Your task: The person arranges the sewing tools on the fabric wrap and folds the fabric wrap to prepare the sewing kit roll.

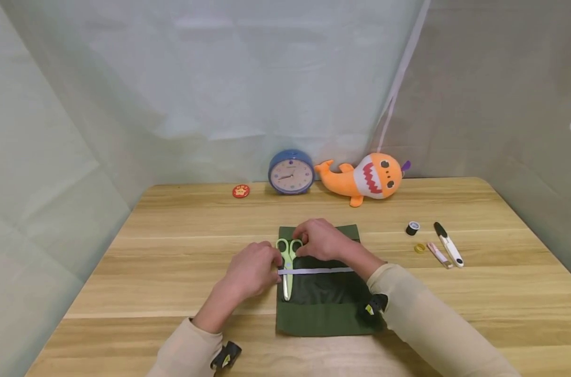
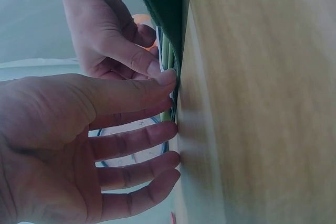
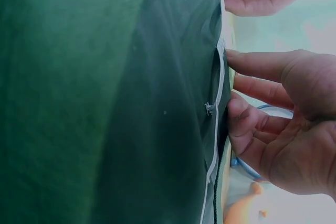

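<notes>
A pair of light green scissors (image 1: 288, 264) lies along the left side of a dark green cloth organizer (image 1: 323, 319), its blades under a white elastic strap (image 1: 318, 270). My right hand (image 1: 324, 240) holds the right finger loop of the scissors between thumb and fingers. At the cloth's left edge, my left hand (image 1: 252, 268) touches beside the scissors and the strap's end. Its fingers look fairly straight in the left wrist view, with the thumb (image 2: 139, 90) resting at the cloth edge. In the right wrist view, the strap (image 3: 218, 108) stands slightly off the cloth, and the scissors are mostly hidden.
To the right lie a black thread spool (image 1: 412, 228), a yellow ring-shaped item (image 1: 419, 247), a small pink-handled tool (image 1: 439, 255) and a white and black tool (image 1: 449, 245). A blue clock (image 1: 292, 173), an orange plush shark (image 1: 361, 178) and a red disc (image 1: 241, 191) line the back.
</notes>
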`<state>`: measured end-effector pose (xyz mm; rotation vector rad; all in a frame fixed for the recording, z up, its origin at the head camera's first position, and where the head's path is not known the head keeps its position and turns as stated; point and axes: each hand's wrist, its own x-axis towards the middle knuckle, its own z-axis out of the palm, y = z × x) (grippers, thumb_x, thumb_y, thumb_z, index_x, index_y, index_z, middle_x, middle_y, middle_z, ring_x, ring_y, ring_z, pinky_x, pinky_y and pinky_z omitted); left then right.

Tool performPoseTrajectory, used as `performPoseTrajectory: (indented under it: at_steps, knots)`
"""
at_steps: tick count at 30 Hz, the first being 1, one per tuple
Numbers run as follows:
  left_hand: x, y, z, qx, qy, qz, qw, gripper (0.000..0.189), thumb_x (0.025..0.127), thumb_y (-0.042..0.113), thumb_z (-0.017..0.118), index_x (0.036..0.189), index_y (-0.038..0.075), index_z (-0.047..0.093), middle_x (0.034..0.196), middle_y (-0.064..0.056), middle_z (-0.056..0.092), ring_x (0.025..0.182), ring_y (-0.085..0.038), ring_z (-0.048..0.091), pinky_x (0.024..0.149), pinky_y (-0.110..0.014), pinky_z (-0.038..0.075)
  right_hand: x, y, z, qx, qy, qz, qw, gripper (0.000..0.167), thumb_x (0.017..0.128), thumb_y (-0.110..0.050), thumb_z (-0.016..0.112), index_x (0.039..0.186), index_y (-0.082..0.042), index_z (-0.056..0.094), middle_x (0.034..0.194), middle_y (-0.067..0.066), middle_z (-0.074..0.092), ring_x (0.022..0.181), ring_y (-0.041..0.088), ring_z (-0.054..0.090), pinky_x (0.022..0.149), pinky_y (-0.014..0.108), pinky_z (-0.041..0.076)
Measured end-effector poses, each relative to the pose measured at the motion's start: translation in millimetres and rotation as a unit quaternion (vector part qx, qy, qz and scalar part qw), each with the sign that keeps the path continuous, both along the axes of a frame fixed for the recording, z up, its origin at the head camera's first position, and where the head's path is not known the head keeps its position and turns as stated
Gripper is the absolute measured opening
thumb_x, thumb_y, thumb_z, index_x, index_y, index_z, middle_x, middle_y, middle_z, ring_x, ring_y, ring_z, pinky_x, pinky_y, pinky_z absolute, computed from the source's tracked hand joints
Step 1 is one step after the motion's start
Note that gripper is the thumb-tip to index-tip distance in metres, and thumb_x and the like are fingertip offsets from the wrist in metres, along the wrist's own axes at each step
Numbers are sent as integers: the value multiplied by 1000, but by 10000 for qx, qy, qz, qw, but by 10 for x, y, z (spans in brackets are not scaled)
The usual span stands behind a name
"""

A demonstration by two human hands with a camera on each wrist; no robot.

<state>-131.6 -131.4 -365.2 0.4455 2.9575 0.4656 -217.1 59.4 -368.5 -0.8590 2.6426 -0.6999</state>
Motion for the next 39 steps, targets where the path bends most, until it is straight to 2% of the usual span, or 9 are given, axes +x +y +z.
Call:
performPoseTrajectory:
  at_steps: [14,22,26,31,35,39]
  knots:
    - [-37,27,-15,-27,27,-20,10000,21,82,15,90,100,9,79,96,-5,68,90,-24,63,80,-44,57,-42,31,-3,44,-139,-120,9998,32,90,-17,84,121,-9,77,91,2,69,82,15,60,77,32,50]
    - [-34,56,-19,-19,55,-32,10000,21,82,16,90,100,11,80,97,-4,69,94,-27,65,78,-47,57,-34,193,59,-279,46,-301,9991,33,91,-19,83,122,-10,77,94,2,75,83,13,65,77,33,54]
    - [-37,60,38,-74,132,-12,9999,23,84,16,88,104,11,80,100,-6,70,97,-28,66,79,-48,57,-44,442,172,-719,324,-707,9944,31,93,-18,81,122,-8,76,96,5,75,83,17,67,73,34,55]
    - [-78,111,161,-126,303,-179,9993,26,84,20,89,107,13,80,104,-5,72,100,-30,68,81,-49,58,-49,874,266,-1169,699,-1362,9813,27,96,-15,77,121,-5,76,99,9,75,88,23,68,74,34,54]
    - [-116,194,216,-98,193,-398,9990,23,84,20,89,104,13,81,104,-5,73,101,-29,69,80,-48,58,-39,1204,295,-1118,932,-1889,9711,27,98,-15,74,123,-3,75,104,13,75,92,27,68,75,35,53]
    - [-129,260,207,-77,-41,-471,9989,15,84,20,90,94,14,80,100,-3,71,95,-26,69,74,-46,57,-11,1506,269,-1017,1362,-2434,9549,27,101,-13,69,123,1,73,104,19,74,91,31,68,74,35,52]
